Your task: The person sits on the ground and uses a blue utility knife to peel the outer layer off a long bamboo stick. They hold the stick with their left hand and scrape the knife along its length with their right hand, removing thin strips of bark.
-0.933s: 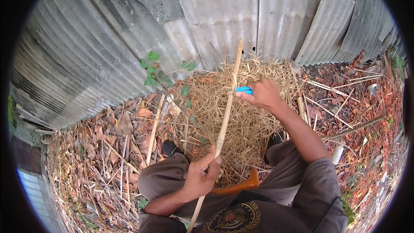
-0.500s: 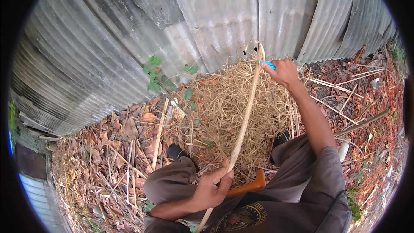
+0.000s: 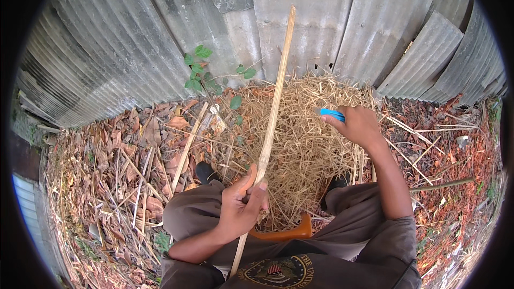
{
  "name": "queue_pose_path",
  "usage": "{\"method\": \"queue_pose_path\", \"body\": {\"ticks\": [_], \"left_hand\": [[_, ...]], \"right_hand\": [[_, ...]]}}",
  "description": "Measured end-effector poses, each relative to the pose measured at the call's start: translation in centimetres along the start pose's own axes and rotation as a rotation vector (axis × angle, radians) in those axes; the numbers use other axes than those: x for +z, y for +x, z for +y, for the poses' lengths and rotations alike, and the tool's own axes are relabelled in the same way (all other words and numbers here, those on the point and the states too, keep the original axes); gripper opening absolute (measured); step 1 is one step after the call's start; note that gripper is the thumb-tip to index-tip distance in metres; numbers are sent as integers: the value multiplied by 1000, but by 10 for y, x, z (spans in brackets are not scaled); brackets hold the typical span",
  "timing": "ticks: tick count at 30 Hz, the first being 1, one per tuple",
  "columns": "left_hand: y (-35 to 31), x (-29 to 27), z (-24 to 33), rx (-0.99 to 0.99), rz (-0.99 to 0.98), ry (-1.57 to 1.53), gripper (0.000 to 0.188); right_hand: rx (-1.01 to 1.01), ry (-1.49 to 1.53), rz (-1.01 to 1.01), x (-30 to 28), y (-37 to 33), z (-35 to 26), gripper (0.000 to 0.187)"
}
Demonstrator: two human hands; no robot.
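Observation:
A long pale strip-like wooden stick (image 3: 274,109) slants up from my lap, its far end raised in front of the metal fence. My left hand (image 3: 242,203) is closed around its lower part, thumb and fingers pinching it. Off to the right, my right hand (image 3: 357,124) grips a small knife with a blue handle (image 3: 331,114), its tip pointing left and apart from the stick. Beneath both hands lies a heap of thin, curly straw-coloured shavings (image 3: 310,150).
A corrugated metal fence (image 3: 300,37) stands along the far side. Dry leaves (image 3: 134,144) and loose sticks cover the ground to the left, more litter (image 3: 455,150) to the right. A leafy green plant (image 3: 201,75) grows by the fence. An orange-brown curved piece (image 3: 284,231) lies at my lap.
The knife has come away from the stick's far end and moved nearer to me. The stick now stands steeper, its far end bare of the loose curl. The view has shifted.

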State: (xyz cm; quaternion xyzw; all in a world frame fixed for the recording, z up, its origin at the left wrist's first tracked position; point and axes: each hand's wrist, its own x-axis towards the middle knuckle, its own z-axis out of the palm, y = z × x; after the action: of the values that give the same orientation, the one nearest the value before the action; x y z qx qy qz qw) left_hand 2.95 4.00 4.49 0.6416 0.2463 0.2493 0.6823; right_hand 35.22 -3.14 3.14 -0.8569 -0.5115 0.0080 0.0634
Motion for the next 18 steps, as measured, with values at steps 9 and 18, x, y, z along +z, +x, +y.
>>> {"method": "queue_pose_path", "body": {"ticks": [9,18], "left_hand": [[2,2,0,-21,-5,0,48],[-2,2,-7,-4,-11,139,40]], "right_hand": [[-341,401,158,-23,-27,-74,62],[-318,245,255,-6,-17,-83,74]]}}
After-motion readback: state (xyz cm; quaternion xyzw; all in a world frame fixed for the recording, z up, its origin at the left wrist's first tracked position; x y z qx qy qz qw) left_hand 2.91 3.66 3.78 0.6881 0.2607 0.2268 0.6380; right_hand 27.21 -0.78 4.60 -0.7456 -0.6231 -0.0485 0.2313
